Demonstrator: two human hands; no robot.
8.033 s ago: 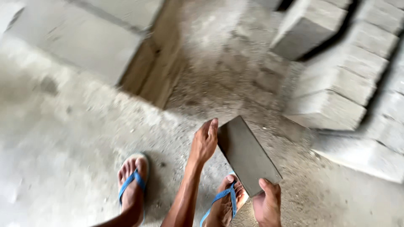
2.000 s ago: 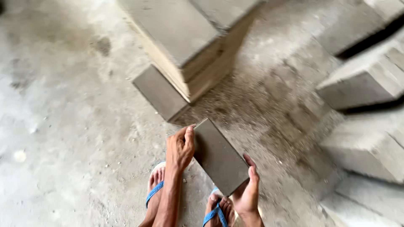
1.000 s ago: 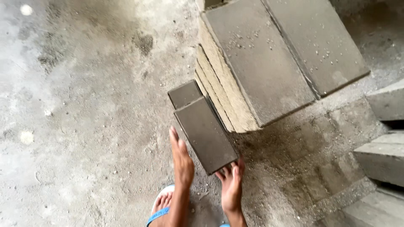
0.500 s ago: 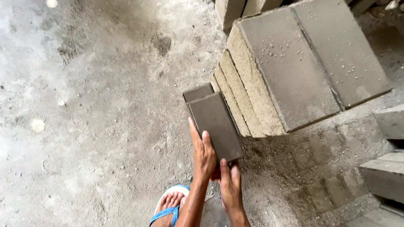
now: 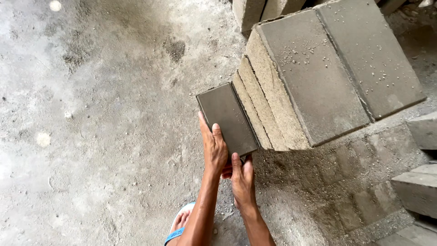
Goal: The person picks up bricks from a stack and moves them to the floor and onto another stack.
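Both hands were on a flat, dark grey paver slab (image 5: pixel 226 118) that lay face up against the foot of a stack of concrete blocks (image 5: pixel 318 73). The slab's long right edge touched the lowest stepped course of the stack; whether it rested on another slab beneath could not be told.

Left hand (image 5: pixel 214 148): laid along the slab's left edge near its near corner, fingers stretched forward along the edge, thumb side on the top face. Grip closed around the edge of the slab.

Right hand (image 5: pixel 242 178): at the slab's near short end, fingers curled up against that end, gripping it from below and behind. The fingertips were partly hidden by the left hand.

The stack stood to the right of the slab, its rough sandy sides stepping back and upward, its top made of two smooth grey faces dotted with grit. More blocks (image 5: pixel 421 182) lay farther right of the stack. Left of the slab spread a dusty concrete floor (image 5: pixel 91 136). Near the slab's near end, below the hands, a foot in a blue-strapped sandal (image 5: pixel 180 225) showed.
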